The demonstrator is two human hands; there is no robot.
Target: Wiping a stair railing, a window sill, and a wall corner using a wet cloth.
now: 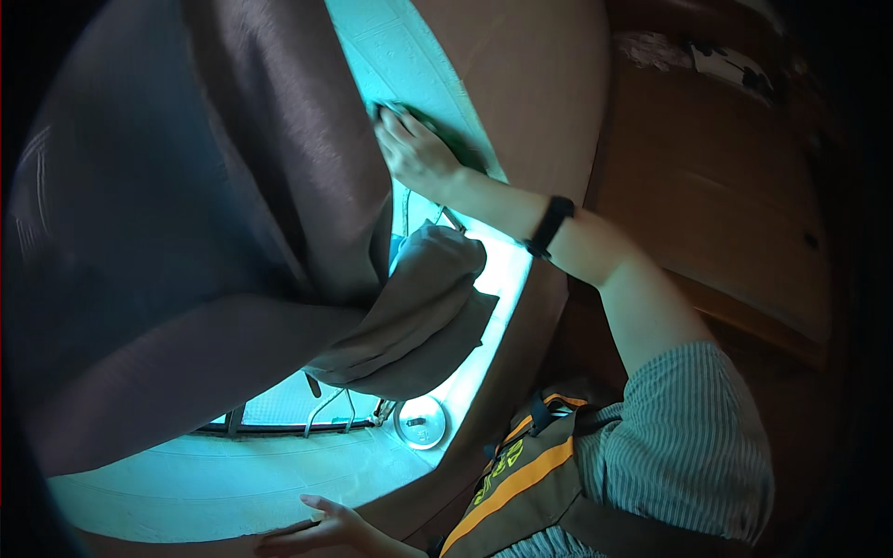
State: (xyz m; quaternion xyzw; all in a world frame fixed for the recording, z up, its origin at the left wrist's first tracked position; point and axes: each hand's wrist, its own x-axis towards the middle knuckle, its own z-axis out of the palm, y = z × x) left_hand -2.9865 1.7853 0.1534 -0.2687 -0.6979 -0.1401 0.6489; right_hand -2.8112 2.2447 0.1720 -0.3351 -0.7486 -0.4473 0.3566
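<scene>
My right hand [414, 158], with a black band [551, 228] on its wrist, reaches up to the pale wall [419, 56] beside the window. Its fingers are bent and pressed to that wall over something bluish-green and dark, too blurred to name. Near the lower edge, my left hand [327, 530] lies beside the window sill [233, 498], thumb and fingers apart, holding nothing that I can see. Between the hands hangs a dark grey-brown curtain [279, 139], its end gathered into a bunch [419, 307] that covers part of the window.
A round pale metal lid [420, 423] with a small knob lies in the sill's corner. Bent metal window bars [326, 409] show below the curtain. To the right is a brown wooden panel [716, 205] with patterned fabric [735, 70] at its far end.
</scene>
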